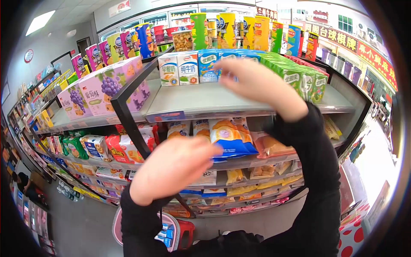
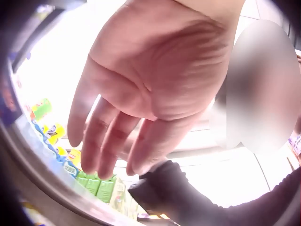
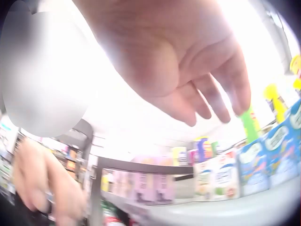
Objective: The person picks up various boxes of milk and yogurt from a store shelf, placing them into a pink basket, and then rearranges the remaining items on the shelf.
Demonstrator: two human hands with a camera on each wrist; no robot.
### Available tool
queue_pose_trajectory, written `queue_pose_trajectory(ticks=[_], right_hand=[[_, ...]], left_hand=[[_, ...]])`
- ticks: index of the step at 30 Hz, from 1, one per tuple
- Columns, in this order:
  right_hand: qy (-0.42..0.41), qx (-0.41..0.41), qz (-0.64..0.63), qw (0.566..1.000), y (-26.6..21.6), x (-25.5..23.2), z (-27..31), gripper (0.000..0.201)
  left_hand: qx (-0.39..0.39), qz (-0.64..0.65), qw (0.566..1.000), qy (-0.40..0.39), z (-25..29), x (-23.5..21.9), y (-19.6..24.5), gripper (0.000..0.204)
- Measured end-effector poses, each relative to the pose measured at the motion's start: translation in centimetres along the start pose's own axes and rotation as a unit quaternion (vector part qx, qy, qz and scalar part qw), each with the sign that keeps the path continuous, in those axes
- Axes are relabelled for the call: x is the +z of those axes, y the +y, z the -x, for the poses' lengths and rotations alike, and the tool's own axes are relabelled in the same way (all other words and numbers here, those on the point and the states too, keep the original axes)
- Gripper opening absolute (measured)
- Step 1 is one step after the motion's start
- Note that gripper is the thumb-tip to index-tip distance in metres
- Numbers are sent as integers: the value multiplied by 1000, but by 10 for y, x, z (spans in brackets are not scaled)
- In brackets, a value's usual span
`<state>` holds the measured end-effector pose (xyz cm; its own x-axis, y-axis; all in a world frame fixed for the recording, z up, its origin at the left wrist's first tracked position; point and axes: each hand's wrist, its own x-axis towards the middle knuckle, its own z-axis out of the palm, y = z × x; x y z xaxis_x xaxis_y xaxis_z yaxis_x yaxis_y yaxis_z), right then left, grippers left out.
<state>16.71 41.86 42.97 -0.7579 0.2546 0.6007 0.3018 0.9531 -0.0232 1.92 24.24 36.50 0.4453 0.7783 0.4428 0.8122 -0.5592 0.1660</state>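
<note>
Over the front of the top shelf (image 1: 192, 97), my right hand (image 1: 261, 83) reaches in front of blue drink cartons (image 1: 208, 64); its fingers bend loosely and hold nothing. My left hand (image 1: 173, 167) hangs lower, in front of bagged snacks (image 1: 233, 135), blurred in the head view. In the left wrist view the palm of that left hand (image 2: 146, 80) shows bare, fingers extended. White milk cartons (image 1: 188, 68) stand left of the blue ones, green cartons (image 1: 306, 81) to the right. The right wrist view shows the right hand (image 3: 183, 61) empty above the cartons.
Purple grape-picture boxes (image 1: 100, 92) stand left of a black shelf post (image 1: 132, 124). Tall snack cans (image 1: 227, 30) line the back. Packets fill the lower shelves. A pink basket (image 1: 117, 229) with blue-and-white packs (image 1: 166, 233) is on the floor, beside a red object (image 1: 186, 233).
</note>
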Motion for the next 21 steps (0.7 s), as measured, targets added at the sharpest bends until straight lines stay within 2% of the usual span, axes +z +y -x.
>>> queue_pose_trajectory(ticks=[1, 2, 3, 5, 6, 8, 9, 10, 13, 16, 17, 18, 20, 21], right_hand=[[45, -8, 137, 990, 27, 2, -8, 28], [-45, 76, 226, 970, 30, -6, -19, 28], [-84, 140, 264, 951, 44, -3, -27, 28], [-65, 218, 342, 912, 74, 7, -32, 26], [-62, 215, 338, 914, 81, 12, -32, 26], [-114, 256, 370, 886, 91, 15, -32, 29], [-124, 253, 352, 892, 92, 15, -30, 29], [-125, 251, 350, 894, 94, 14, -28, 29], [-69, 191, 356, 912, 99, 8, -21, 25], [-100, 177, 343, 917, 88, -8, -16, 24], [-39, 122, 355, 926, 97, -3, -10, 24], [-41, 121, 355, 926, 103, 1, -6, 24], [57, 52, 360, 930, 112, 9, 0, 26], [75, 84, 357, 927, 111, 14, 0, 23]], left_hand=[[3, -18, 1000, 19, -20, -3, -1, 25], [5, -37, 999, 37, -39, -3, -5, 26], [7, -52, 998, 45, -58, -4, -10, 28], [8, -70, 994, 88, -98, 4, -35, 32], [11, -64, 991, 121, -114, 13, -53, 34], [-44, -48, 994, 86, -130, 18, -70, 38], [-47, -50, 994, 86, -137, 19, -74, 38], [-81, -56, 993, 72, -142, 20, -78, 41], [-139, -78, 986, 58, -167, 21, -86, 49], [-177, -74, 979, 69, -189, 22, -85, 58], [-192, -54, 976, 83, -195, 24, -83, 62], [-194, -52, 976, 84, -202, 29, -84, 62], [-109, -113, 971, 181, -216, 46, -89, 48], [-146, -85, 972, 165, -224, 48, -88, 50]])
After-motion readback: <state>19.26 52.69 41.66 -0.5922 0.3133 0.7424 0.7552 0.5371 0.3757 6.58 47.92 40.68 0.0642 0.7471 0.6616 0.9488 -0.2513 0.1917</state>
